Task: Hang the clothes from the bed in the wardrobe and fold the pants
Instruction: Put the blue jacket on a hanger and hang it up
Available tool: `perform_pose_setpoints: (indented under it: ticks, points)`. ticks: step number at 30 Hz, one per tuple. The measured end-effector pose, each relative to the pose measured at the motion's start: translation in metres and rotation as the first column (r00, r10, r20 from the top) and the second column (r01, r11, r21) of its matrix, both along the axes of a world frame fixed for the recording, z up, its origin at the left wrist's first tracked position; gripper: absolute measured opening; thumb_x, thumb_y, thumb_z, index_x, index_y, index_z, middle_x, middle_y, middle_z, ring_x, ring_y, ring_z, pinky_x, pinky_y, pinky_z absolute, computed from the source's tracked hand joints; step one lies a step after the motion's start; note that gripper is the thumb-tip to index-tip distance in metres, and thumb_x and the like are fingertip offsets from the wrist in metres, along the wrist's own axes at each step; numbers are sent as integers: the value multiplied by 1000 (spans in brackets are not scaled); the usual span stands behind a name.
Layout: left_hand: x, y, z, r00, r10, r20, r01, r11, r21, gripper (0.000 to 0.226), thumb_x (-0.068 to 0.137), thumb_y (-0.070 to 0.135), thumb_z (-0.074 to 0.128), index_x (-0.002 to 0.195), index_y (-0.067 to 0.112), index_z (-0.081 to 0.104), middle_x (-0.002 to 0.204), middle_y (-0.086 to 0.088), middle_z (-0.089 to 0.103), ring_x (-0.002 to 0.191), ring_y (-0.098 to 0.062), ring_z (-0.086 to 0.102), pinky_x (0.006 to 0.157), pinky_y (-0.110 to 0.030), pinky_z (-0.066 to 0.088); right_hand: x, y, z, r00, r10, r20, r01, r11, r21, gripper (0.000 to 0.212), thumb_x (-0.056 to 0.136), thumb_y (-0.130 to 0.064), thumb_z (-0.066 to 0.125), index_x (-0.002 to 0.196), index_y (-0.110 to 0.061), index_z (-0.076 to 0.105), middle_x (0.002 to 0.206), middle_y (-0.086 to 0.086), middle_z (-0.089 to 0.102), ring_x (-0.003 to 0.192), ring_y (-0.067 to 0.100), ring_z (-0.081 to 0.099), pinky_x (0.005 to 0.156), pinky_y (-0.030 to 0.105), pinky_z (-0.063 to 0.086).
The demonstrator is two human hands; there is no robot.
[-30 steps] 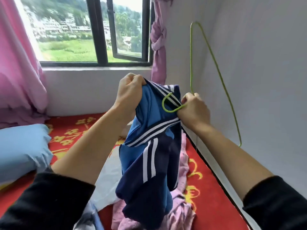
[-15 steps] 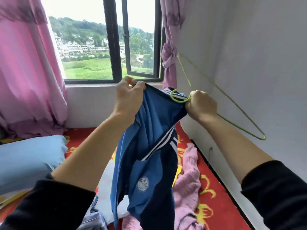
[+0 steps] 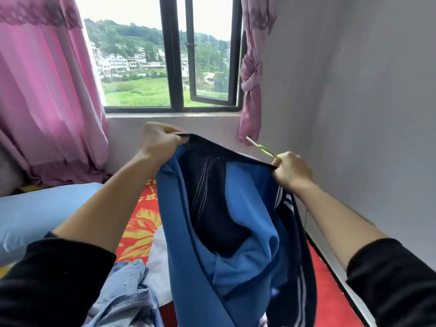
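Since last frame we have spread the blue jacket (image 3: 207, 232) open above the bed (image 3: 139, 223); left hand (image 3: 160, 142) grips its rim, right hand (image 3: 291, 172) pinches rim plus green hanger (image 3: 262, 148); that double pinch could slip, dropping the hanger.

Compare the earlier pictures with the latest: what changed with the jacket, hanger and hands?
The left hand and right hand moved apart, stretching the blue jacket open. The green hanger, earlier looping up along the wall, now shows only a short end above the right hand. Unchanged: both hands grip the jacket; the right holds the hanger.
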State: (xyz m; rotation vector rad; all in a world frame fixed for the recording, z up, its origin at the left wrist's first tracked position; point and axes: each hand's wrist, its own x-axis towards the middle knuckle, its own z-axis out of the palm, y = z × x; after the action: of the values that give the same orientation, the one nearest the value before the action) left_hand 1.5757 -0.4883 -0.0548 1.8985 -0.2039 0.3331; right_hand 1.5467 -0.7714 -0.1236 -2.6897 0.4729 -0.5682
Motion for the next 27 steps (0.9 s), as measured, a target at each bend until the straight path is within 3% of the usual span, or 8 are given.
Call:
perform_pose_setpoints:
  ticks: [2, 6, 11, 14, 17, 20, 23, 27]
  points:
    - [6, 2, -23, 997, -23, -71, 33, 989, 142, 10, 77, 23, 77, 86, 19, 78, 83, -7, 75, 67, -12, 59, 73, -33, 56, 3, -3, -20, 999, 24, -42, -17, 985, 169, 17, 80, -12, 56, 85, -19, 69, 94, 9, 68, 95, 34, 63, 77, 32, 46]
    - [11, -6, -60, 970, -78, -230, 109, 986, 124, 4, 73, 30, 77, 73, 26, 78, 83, -9, 75, 74, -18, 65, 84, -45, 56, 0, -5, -53, 983, 149, -111, -92, 911, 402, 10, 77, -26, 75, 79, -18, 70, 81, 0, 67, 81, 20, 62, 68, 26, 43]
    - [17, -18, -93, 941, -42, -335, 83, 991, 109, 3, 75, 25, 77, 76, 23, 76, 85, -8, 75, 87, -24, 70, 87, -42, 56, -24, 10, -63, 958, 256, 130, -263, 600, 756, 16, 96, -23, 58, 105, -11, 63, 62, -3, 50, 35, -1, 40, 32, 13, 28]
    - [24, -19, -108, 932, 18, -361, 35, 990, 139, 12, 75, 28, 76, 83, 19, 77, 86, -6, 74, 89, -23, 68, 88, -40, 55, -36, -7, -69, 942, 311, 125, -235, 348, 907, 16, 100, -15, 46, 97, -10, 61, 54, 0, 38, 32, 3, 24, 33, 12, 14]
    - [28, -19, -116, 933, 87, -348, -27, 985, 173, 13, 76, 35, 73, 70, 23, 73, 81, -4, 72, 88, -23, 67, 83, -35, 56, -53, -26, -78, 915, 393, 86, -179, 205, 962, 19, 96, -9, 44, 86, -8, 60, 48, -2, 33, 33, 4, 20, 34, 12, 10]
    - [29, -21, -119, 931, 129, -342, -68, 980, 186, 21, 76, 38, 72, 63, 21, 71, 68, 0, 64, 71, -20, 58, 68, -28, 48, -67, -36, -92, 869, 494, 12, -117, 181, 976, 22, 94, -10, 45, 81, -8, 63, 47, -4, 31, 37, 5, 19, 33, 17, 11]
    - [30, -23, -122, 941, 136, -311, -76, 977, 198, 23, 77, 39, 71, 69, 18, 74, 71, -3, 66, 69, -18, 55, 71, -33, 51, -72, -35, -109, 821, 560, -115, -48, 268, 962, 30, 95, -10, 47, 74, -14, 69, 48, -4, 31, 39, 6, 19, 35, 17, 12]
    - [21, -31, -129, 958, 20, -285, 37, 980, 196, 40, 67, 48, 67, 77, 10, 75, 64, -2, 61, 63, -14, 50, 66, -34, 51, -66, -11, -124, 844, 512, -160, -45, 365, 930, 22, 97, -12, 47, 86, -10, 65, 49, -5, 36, 39, 6, 23, 36, 17, 13]
